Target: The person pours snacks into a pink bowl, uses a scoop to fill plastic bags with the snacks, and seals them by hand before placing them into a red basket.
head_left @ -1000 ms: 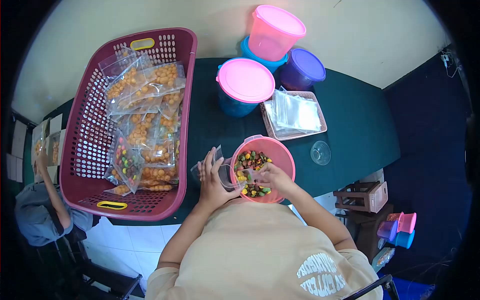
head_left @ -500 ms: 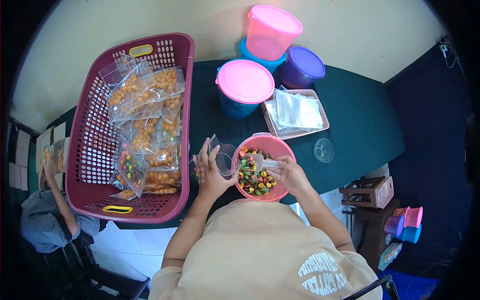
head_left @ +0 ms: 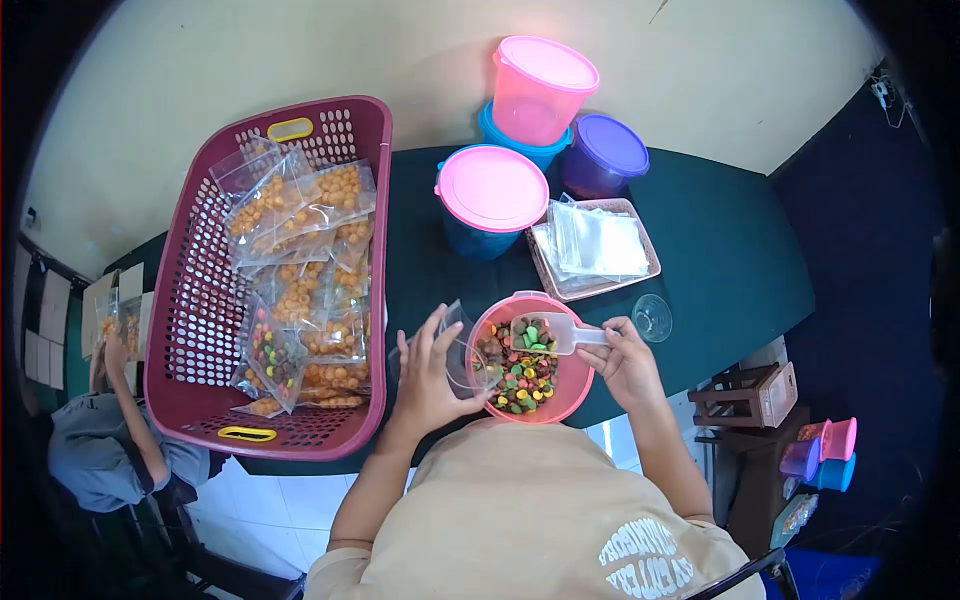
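Note:
My left hand grips a clear plastic bag, its mouth spread at the left rim of a pink tub. Colourful small snack pieces in brown, green, yellow and red fill the tub's lower part. In my right hand is a clear plastic scoop, pinched by its handle from the right side. Its bowl lies over the tub, pointing left toward the bag, and pieces show in or through it.
A maroon basket on the left holds several filled bags. Lidded tubs stand at the back, beside a tray of flat clear bags. A small glass bowl sits right. Another person works at far left.
My right hand has drawn the scoop to the right and back from the bag, up over the tub. My left hand still holds the bag at the rim. The whole view has shifted slightly.

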The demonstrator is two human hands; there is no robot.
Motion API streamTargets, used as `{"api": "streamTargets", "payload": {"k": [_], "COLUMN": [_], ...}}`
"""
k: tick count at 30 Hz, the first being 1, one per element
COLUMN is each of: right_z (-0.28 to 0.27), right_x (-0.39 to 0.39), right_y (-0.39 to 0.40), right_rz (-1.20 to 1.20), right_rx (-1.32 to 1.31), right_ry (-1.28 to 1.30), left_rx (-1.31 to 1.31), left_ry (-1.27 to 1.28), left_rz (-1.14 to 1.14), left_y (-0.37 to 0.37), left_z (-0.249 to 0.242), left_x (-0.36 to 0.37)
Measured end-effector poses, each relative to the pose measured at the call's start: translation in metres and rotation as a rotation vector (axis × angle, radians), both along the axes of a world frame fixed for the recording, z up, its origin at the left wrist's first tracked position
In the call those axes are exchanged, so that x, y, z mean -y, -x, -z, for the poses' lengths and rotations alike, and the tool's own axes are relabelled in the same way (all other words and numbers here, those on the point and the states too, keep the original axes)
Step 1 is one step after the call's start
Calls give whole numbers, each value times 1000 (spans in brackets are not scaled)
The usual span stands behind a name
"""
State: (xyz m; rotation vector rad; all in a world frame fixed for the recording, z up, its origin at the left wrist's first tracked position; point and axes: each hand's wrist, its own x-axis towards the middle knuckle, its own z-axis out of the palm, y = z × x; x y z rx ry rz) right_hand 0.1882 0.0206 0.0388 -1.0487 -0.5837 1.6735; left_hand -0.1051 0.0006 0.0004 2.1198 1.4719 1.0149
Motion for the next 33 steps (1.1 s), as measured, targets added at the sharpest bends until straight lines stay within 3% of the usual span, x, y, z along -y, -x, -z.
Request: {"api": "streamTargets", "payload": {"k": [2, 13, 16, 18, 19, 22, 25, 27, 31, 33], "right_z": [-13, -68, -87, -110, -120, -147, -166, -176, -206, -212], "right_x": [-1, -15, -20, -26, -25, -27, -35, -36, -15, 8], "right_y": [3, 47, 61, 74, 79, 87, 85, 78, 44, 14], "right_rz": [-23, -126, -179, -301, -294, -627, -735, -766, -321, -179], "right_rx": [-5, 246, 332, 968, 965, 1216, 1317, 1326, 1202, 796], "right_ry": [-38, -156, -259, -755, -759, -1146, -1247, -1223, -1468, -1397], "left_rx": [-17, 68, 206, 406, 399, 854, 897, 864, 1016, 896], "left_ry": [106, 150, 158, 286, 281, 363, 282, 268, 175, -214], "left_rz": [57, 116, 137, 239, 242, 336, 348, 361, 389, 416], "left_y": [-2, 1, 1, 0, -2, -13, -22, -21, -20, -21], "left_z": [-6, -28, -31, -33, -37, -47, -52, -55, -57, -55], "left_x": [3, 0, -6, -15, -18, -27, -39, -42, -39, -40]}}
